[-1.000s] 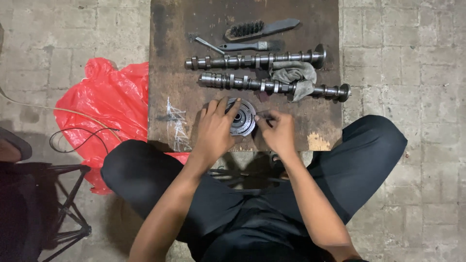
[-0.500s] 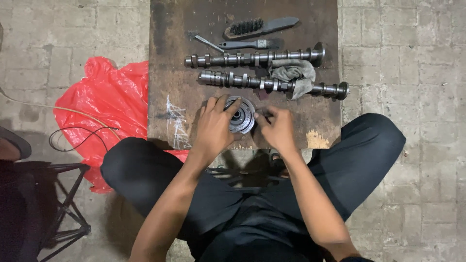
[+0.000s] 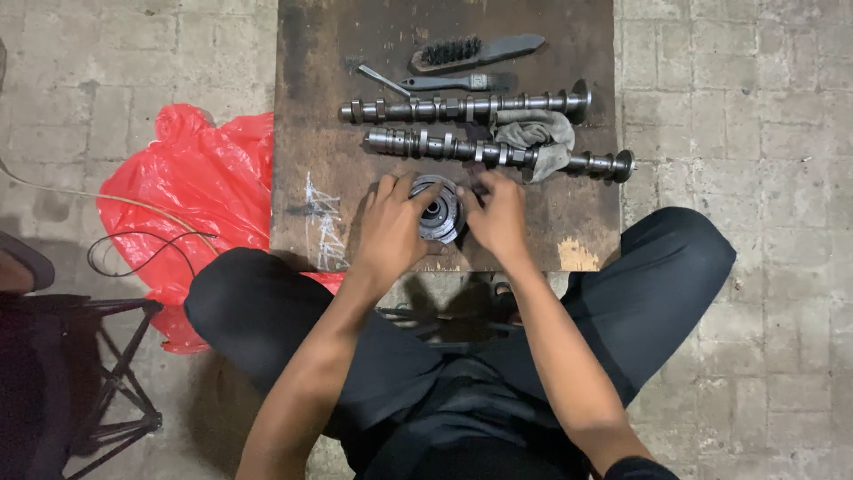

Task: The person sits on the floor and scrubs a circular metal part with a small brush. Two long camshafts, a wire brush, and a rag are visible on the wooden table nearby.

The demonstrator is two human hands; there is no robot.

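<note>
both hands [image 3: 391, 227] [image 3: 499, 216] clasp a round ribbed steel gear [image 3: 439, 212] on worn wood

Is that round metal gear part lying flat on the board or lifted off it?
Cannot tell for sure. The round gear part faces up between the left hand and right hand, over the wooden board; fingers hide its underside.

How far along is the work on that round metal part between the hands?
Done: both camshafts lie out on the wooden board, a grey rag over them. In hand: the left hand and right hand both grip the round geared part. Left: it sits apart from either shaft; the wire brush lies unused.
</note>
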